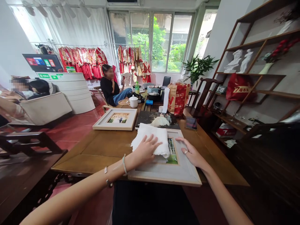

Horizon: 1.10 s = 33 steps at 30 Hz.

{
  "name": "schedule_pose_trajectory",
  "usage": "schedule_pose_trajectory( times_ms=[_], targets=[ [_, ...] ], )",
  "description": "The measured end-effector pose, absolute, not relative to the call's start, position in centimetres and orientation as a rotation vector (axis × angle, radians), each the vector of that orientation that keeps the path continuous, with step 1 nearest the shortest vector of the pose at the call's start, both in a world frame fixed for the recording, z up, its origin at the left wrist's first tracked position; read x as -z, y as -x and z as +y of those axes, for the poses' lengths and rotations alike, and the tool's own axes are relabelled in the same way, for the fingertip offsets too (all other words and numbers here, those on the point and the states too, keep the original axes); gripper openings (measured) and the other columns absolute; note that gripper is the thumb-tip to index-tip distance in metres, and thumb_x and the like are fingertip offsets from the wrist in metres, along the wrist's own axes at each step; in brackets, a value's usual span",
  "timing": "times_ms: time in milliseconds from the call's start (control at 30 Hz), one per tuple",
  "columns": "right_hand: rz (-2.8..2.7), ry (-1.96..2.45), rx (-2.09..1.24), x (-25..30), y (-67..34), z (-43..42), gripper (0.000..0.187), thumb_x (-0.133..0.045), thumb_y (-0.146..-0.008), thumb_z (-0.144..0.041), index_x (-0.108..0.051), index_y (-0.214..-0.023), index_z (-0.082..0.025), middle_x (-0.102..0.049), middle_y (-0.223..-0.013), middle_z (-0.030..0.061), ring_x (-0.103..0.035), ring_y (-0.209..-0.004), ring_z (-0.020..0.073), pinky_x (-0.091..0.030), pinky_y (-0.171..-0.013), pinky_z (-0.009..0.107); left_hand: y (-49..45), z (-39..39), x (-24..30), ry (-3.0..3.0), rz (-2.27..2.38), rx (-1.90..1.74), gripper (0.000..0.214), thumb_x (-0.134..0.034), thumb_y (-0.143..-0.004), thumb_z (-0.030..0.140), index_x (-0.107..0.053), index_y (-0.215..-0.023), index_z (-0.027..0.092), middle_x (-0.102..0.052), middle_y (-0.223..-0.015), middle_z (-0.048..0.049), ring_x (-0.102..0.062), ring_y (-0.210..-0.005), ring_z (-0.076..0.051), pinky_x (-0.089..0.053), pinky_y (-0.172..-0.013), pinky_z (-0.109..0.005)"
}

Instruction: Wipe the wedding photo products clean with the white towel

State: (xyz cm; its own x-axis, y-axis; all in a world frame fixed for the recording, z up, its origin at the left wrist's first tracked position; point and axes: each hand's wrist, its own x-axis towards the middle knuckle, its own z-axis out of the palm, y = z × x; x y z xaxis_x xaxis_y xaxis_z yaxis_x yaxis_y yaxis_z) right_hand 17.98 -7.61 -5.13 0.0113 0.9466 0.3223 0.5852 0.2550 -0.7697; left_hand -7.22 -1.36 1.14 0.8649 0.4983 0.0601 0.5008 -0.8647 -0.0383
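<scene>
A grey-framed picture (181, 170) lies flat on the near edge of the wooden table (103, 150). A folded white cloth (152, 137) rests on its glass. My left hand (145, 149) lies flat on the cloth, fingers spread and pressing down. My right hand (193, 153), a ring on one finger, rests open on the frame's right border, fingers stretched out.
A second white-framed picture (116, 119) lies further back on the left, a dark album (150, 118) beside it. A teapot (133, 101), red gift bag (178, 98) and bottle stand behind. A seated person (111, 87) is beyond the table; wooden shelves (248, 84) on the right.
</scene>
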Motion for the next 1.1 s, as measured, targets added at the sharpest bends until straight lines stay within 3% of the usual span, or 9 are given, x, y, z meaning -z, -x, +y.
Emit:
schedule_pose_trajectory(
  times_ms=[133, 333, 500, 733, 833, 967, 1100],
  targets=[
    [-1.668, 1.416, -0.534, 5.0, -18.2, -7.1, 0.046, -0.041, -0.078, -0.016, -0.047, -0.122, -0.026, -0.047, -0.133, 0.0054, -0.037, -0.129, 0.022, -0.021, -0.11, 0.045, 8.8, -5.1, -2.5, 3.028, -0.704, -0.029, 0.059, -0.052, -0.073, 0.016, -0.04, -0.131, 0.015, -0.049, -0.129, -0.0126, -0.036, -0.125, -0.032, -0.03, -0.102, -0.046],
    [-1.666, 1.416, -0.552, 4.7, -18.4, -6.5, 0.046, -0.041, -0.077, -0.015, -0.047, -0.121, -0.026, -0.046, -0.133, 0.0054, -0.037, -0.129, 0.0218, -0.021, -0.11, 0.045, 9.5, -8.9, -2.5, 3.03, -0.751, -0.026, 0.061, -0.048, -0.074, 0.017, -0.035, -0.133, 0.01, -0.05, -0.127, -0.0167, -0.041, -0.121, -0.032, -0.035, -0.098, -0.046],
    [-1.67, 1.421, -0.559, 4.6, -18.2, -7.1, 0.046, -0.041, -0.078, -0.015, -0.046, -0.122, -0.027, -0.045, -0.135, 0.005, -0.034, -0.131, 0.0217, -0.021, -0.11, 0.044, 8.7, -6.2, -1.3, 2.996, -0.827, 0.067, 0.063, -0.047, -0.073, 0.01, -0.032, -0.134, 0.009, -0.046, -0.131, -0.0171, -0.034, -0.128, -0.032, -0.03, -0.102, -0.048],
    [-1.67, 1.407, -0.548, 6.0, -18.2, -7.4, 0.046, -0.04, -0.078, -0.014, -0.046, -0.123, -0.025, -0.047, -0.133, 0.0057, -0.035, -0.13, 0.0209, -0.022, -0.11, 0.045, 7.6, -0.1, -1.9, 2.817, -1.047, 0.284, 0.068, -0.035, -0.071, -0.009, -0.028, -0.137, 0.009, -0.039, -0.139, -0.0163, -0.028, -0.133, -0.024, -0.028, -0.105, -0.038],
    [-1.665, 1.397, -0.545, 6.6, -18.3, -7.1, 0.047, -0.041, -0.077, -0.014, -0.047, -0.122, -0.026, -0.047, -0.134, 0.0055, -0.035, -0.131, 0.0211, -0.021, -0.111, 0.045, 7.4, 1.4, -1.7, 2.707, -1.004, 0.347, 0.067, -0.032, -0.072, -0.01, -0.03, -0.136, 0.01, -0.035, -0.141, -0.0155, -0.025, -0.134, -0.026, -0.026, -0.105, -0.043],
    [-1.66, 1.4, -0.55, 6.7, -18.5, -7.0, 0.047, -0.041, -0.077, -0.014, -0.047, -0.122, -0.026, -0.047, -0.133, 0.0051, -0.036, -0.13, 0.022, -0.021, -0.111, 0.046, 7.4, 2.5, -0.2, 2.724, -0.846, 0.234, 0.058, -0.045, -0.073, 0.002, -0.04, -0.13, 0.011, -0.039, -0.138, -0.0157, -0.027, -0.132, -0.031, -0.028, -0.102, -0.047],
    [-1.665, 1.42, -0.549, 6.7, -18.6, -6.9, 0.046, -0.041, -0.077, -0.016, -0.047, -0.122, -0.026, -0.046, -0.134, 0.0053, -0.035, -0.131, 0.0223, -0.022, -0.11, 0.046, 7.8, 4.1, 0.4, 2.859, -0.733, 0.205, 0.069, -0.057, -0.07, 0.021, -0.036, -0.135, 0.02, -0.032, -0.144, -0.0129, -0.026, -0.132, -0.031, -0.029, -0.099, -0.047]
  ],
)
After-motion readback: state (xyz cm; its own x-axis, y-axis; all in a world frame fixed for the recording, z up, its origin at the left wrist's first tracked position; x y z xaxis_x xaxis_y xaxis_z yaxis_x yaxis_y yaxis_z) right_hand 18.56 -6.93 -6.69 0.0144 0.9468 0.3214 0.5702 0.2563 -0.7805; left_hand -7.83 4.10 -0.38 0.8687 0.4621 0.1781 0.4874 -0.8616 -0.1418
